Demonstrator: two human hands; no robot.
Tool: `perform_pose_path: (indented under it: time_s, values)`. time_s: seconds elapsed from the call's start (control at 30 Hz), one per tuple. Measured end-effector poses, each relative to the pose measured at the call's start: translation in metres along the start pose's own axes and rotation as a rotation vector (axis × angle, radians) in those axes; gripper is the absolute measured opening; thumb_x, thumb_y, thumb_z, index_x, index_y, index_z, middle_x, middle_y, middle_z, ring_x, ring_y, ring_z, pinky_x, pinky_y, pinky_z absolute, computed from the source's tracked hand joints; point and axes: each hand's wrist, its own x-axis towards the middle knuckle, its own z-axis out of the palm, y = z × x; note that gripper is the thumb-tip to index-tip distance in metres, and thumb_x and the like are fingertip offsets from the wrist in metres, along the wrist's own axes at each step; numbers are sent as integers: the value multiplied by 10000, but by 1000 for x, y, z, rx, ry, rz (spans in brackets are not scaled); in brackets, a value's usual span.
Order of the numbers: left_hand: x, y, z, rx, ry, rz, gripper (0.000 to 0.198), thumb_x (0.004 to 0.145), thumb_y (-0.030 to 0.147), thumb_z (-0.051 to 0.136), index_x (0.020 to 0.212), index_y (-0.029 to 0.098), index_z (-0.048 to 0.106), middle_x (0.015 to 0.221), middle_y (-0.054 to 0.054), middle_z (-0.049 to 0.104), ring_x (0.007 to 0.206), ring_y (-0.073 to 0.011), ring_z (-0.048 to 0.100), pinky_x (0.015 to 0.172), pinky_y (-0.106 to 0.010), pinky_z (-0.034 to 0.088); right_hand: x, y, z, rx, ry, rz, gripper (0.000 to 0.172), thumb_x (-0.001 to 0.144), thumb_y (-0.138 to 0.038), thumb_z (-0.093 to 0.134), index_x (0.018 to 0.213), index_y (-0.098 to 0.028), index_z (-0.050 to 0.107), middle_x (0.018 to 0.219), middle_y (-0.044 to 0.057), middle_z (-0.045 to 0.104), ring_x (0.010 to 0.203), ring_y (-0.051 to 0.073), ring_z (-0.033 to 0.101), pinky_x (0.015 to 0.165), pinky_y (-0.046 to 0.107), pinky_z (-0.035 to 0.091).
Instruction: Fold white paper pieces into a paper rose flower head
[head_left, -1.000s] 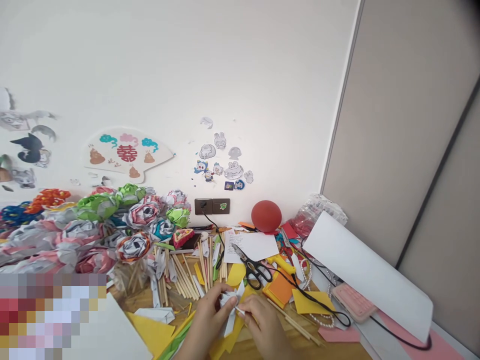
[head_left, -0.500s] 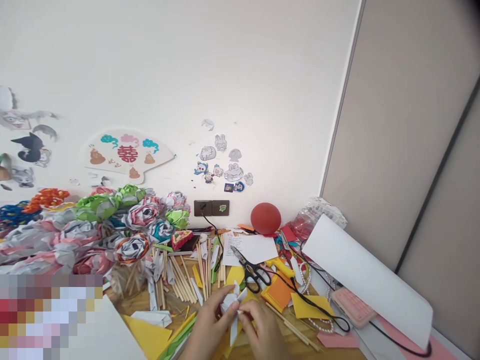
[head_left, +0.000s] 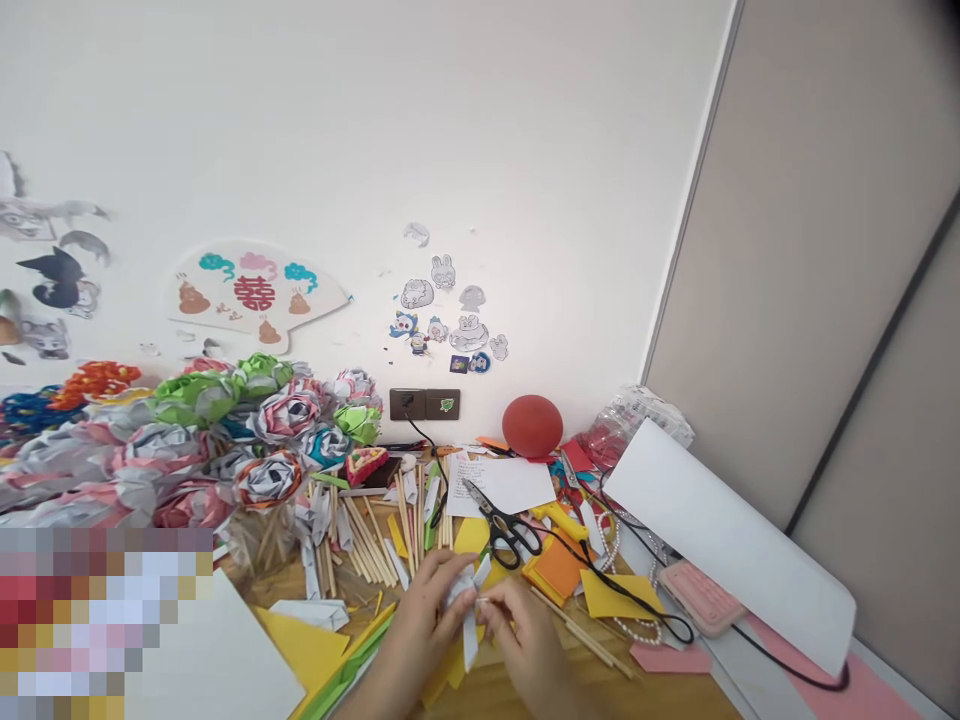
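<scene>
Between my two hands is a piece of folded white paper (head_left: 470, 640), with pointed strips sticking out above and below the fingers. My left hand (head_left: 435, 605) is closed around its left side, thumb on top. My right hand (head_left: 517, 625) pinches the paper's right edge between thumb and fingertips. Part of the paper is hidden behind the fingers. Just beyond the hands lie black-handled scissors (head_left: 506, 530), their blades pointing up and left. Yellow paper (head_left: 448, 675) lies on the wooden table beneath the hands.
Many paper flowers (head_left: 270, 475) are heaped at the left. Wooden sticks (head_left: 364, 545) lie behind my hands. To the right are a yellow glue gun (head_left: 562, 520), orange paper (head_left: 556, 568), a pink calculator-like device (head_left: 701, 597) and a black cable (head_left: 645, 600). A red balloon (head_left: 532, 426) rests by the wall.
The view has shifted slightly, so the table items sit a little higher in the picture. Both hands stay on the white paper, with only slight finger movement.
</scene>
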Motion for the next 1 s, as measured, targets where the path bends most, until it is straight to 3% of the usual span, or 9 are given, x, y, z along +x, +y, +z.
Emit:
perform_pose_path:
  time_s: [0.07,0.17,0.27,0.33,0.47,0.6,0.77,1.0]
  values:
    - [0,1,-3,9,-57,86,294,794,354,545,1054,258,643,1133,-91,610,1088,-241,536,926,-360,425,2,2,1,145,2,139,229,888,-343,419,731,-194,493,626,0,539,564,142,546,537,229,427]
    - [1,1,-4,-10,-53,71,263,806,354,534,1016,258,658,1084,-89,628,1041,-235,564,844,-325,478,4,5,2,312,18,234,165,880,-337,418,833,-192,482,636,-3,538,554,143,546,528,235,444]
    - [2,-2,-1,-12,38,7,275,807,380,522,976,218,667,1007,-102,653,924,-237,608,738,-314,510,3,0,0,247,32,146,122,869,-240,411,967,-196,469,720,19,586,636,155,575,599,252,460]
    - [2,-5,0,4,76,-4,289,798,392,533,970,200,664,979,-105,662,887,-237,616,738,-322,506,2,-5,-3,68,3,34,153,808,-154,472,949,-204,501,776,25,606,658,156,572,635,258,448]
    - [1,-10,3,36,73,-6,281,802,401,531,946,200,665,954,-102,665,880,-235,615,721,-313,502,2,-13,-6,-201,-64,-131,184,720,-90,560,864,-204,556,756,15,623,607,154,547,571,237,407]
    - [-1,-7,3,9,41,5,284,805,391,527,999,222,649,996,-99,651,896,-233,610,668,-294,510,2,-8,-3,-238,18,-167,84,813,-136,506,830,-199,559,701,13,624,610,157,565,563,229,405]
    - [1,-1,0,-24,30,17,268,803,367,527,1003,239,652,1016,-89,644,888,-217,609,702,-291,507,0,-2,-2,-188,71,-173,115,888,-194,438,868,-210,550,761,23,645,679,161,599,604,224,435]
    - [4,-9,4,-67,50,-75,329,806,419,497,978,183,649,886,-85,666,673,-196,619,647,-329,515,-2,-1,0,-244,72,-263,220,926,-219,344,898,-214,563,746,37,634,668,171,590,599,241,441]
